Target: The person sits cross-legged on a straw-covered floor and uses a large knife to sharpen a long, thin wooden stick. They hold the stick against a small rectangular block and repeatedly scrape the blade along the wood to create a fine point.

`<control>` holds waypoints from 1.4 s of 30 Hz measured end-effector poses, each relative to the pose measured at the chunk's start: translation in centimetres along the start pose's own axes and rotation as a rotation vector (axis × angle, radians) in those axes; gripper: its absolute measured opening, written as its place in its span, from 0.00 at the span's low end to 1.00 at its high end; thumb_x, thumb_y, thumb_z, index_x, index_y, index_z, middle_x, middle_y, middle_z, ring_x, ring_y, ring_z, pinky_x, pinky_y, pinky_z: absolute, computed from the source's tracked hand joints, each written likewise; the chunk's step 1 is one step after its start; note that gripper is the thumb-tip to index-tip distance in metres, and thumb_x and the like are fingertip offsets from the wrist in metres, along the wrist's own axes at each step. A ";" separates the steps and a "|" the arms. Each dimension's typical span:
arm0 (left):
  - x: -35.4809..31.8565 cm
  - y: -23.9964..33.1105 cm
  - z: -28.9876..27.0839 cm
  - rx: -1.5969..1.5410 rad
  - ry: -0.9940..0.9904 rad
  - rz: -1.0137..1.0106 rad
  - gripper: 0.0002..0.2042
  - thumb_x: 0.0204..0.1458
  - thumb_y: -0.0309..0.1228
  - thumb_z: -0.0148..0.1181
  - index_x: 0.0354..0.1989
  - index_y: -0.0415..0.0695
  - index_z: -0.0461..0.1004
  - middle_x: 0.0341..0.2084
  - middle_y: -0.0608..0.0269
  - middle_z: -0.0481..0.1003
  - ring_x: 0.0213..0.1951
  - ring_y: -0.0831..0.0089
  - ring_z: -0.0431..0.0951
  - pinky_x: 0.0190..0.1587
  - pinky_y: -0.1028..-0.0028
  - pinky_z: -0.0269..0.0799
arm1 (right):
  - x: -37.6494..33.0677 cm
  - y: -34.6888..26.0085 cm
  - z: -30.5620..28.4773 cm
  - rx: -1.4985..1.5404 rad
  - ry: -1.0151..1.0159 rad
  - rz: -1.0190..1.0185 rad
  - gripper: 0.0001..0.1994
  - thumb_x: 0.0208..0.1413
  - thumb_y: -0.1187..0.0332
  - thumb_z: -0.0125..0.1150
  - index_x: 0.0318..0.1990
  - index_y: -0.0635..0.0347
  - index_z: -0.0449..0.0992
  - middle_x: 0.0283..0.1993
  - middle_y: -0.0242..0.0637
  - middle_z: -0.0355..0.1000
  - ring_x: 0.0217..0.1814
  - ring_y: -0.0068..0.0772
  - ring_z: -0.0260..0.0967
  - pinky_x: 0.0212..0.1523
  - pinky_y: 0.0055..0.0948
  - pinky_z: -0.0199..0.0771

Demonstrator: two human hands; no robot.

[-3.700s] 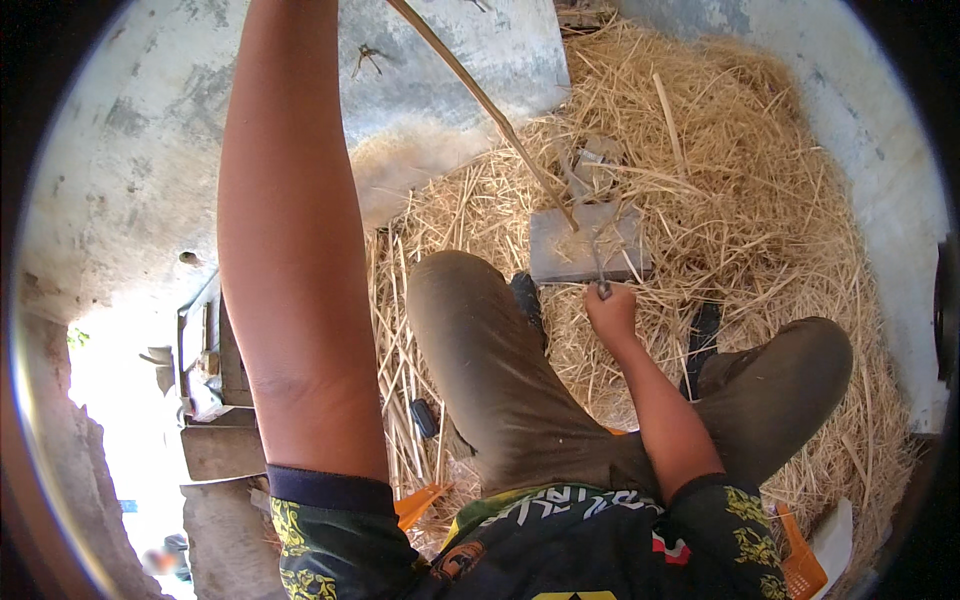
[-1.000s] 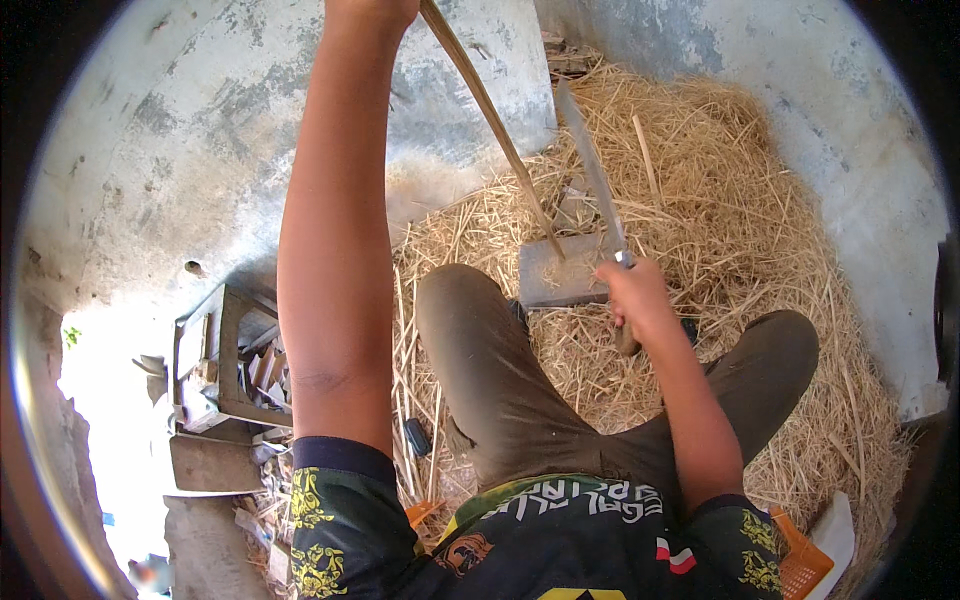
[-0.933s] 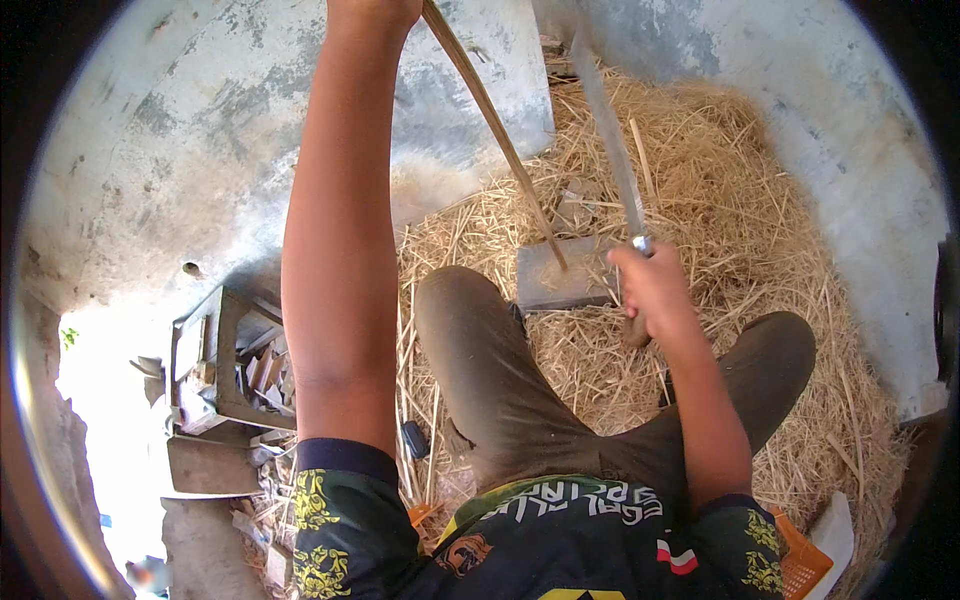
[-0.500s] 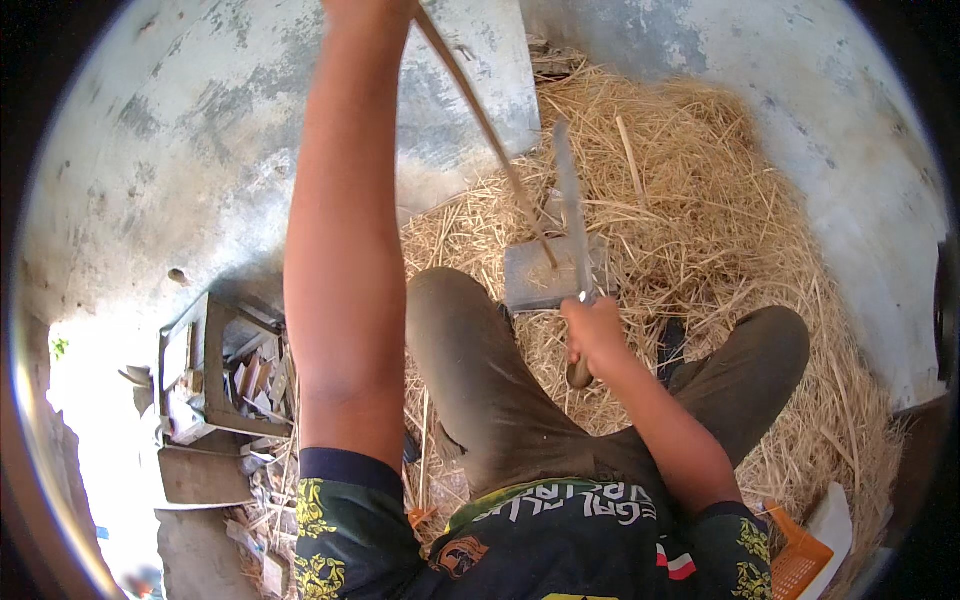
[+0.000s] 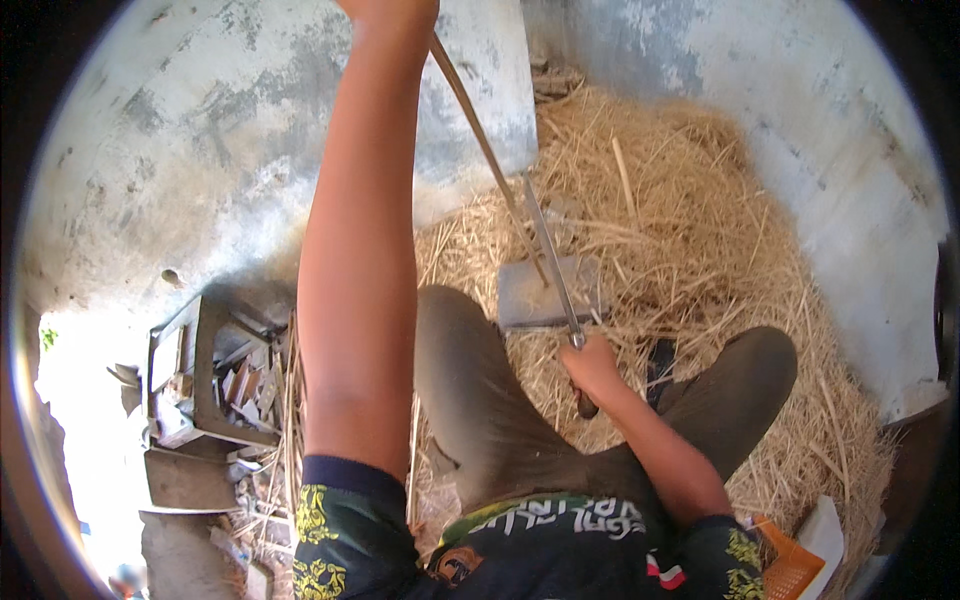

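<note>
My raised left hand (image 5: 395, 12) is closed at the upper edge, its fingers mostly out of view. From it a long thin wooden stick (image 5: 475, 120) slants down to the right, its lower end on a grey block (image 5: 520, 297). My right hand (image 5: 592, 366) grips the dark handle of a machete (image 5: 551, 240) between my knees. Its long blade points up and away, seen nearly edge-on, close along the stick's right side. Whether blade and stick touch, I cannot tell.
Dry straw-like shavings (image 5: 690, 190) cover the floor around the block and my legs. On the left stands a wooden frame box (image 5: 205, 400) with scraps inside. An orange basket (image 5: 790, 560) sits at the lower right. Worn grey walls (image 5: 220, 150) enclose the space.
The machete blade has tilted left toward the stick and turned more edge-on. My left hand and the stick's upper part have shifted slightly right in the view.
</note>
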State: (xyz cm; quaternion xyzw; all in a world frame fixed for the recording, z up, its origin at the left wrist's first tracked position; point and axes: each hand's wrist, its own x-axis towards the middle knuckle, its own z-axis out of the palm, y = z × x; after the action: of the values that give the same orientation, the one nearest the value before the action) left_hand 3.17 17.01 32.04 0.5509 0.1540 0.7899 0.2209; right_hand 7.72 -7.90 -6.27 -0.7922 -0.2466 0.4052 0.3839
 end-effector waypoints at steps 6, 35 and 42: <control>0.5 0.5 -1.7 -0.183 -0.068 -0.253 0.27 0.65 0.56 0.44 0.19 0.49 0.62 0.10 0.71 0.57 0.11 0.77 0.58 0.13 0.73 0.51 | -4.5 -9.9 -5.9 0.235 0.239 -0.391 0.14 0.56 0.64 0.63 0.21 0.61 0.74 0.16 0.33 0.69 0.17 0.27 0.66 0.20 0.31 0.62; -0.3 0.0 -3.4 -0.766 -0.483 -0.456 0.23 0.68 0.54 0.40 0.22 0.56 0.54 0.13 0.76 0.48 0.13 0.81 0.47 0.16 0.76 0.42 | -5.6 -8.9 -6.8 0.464 0.137 -0.178 0.09 0.56 0.71 0.60 0.26 0.61 0.68 0.14 0.27 0.61 0.09 0.20 0.56 0.09 0.26 0.53; -1.1 1.4 -1.7 -0.763 -0.524 -0.443 0.24 0.67 0.55 0.40 0.21 0.56 0.54 0.12 0.76 0.47 0.13 0.81 0.47 0.15 0.76 0.40 | -4.2 -10.0 -6.0 0.863 0.540 -0.678 0.12 0.55 0.67 0.61 0.20 0.58 0.70 0.13 0.27 0.64 0.15 0.22 0.65 0.16 0.24 0.59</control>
State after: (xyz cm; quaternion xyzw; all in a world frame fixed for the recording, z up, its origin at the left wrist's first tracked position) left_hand 1.69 15.26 31.24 0.5647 -0.0931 0.5595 0.5995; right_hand 9.56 -7.42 5.99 -0.5173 -0.1924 0.1085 0.8268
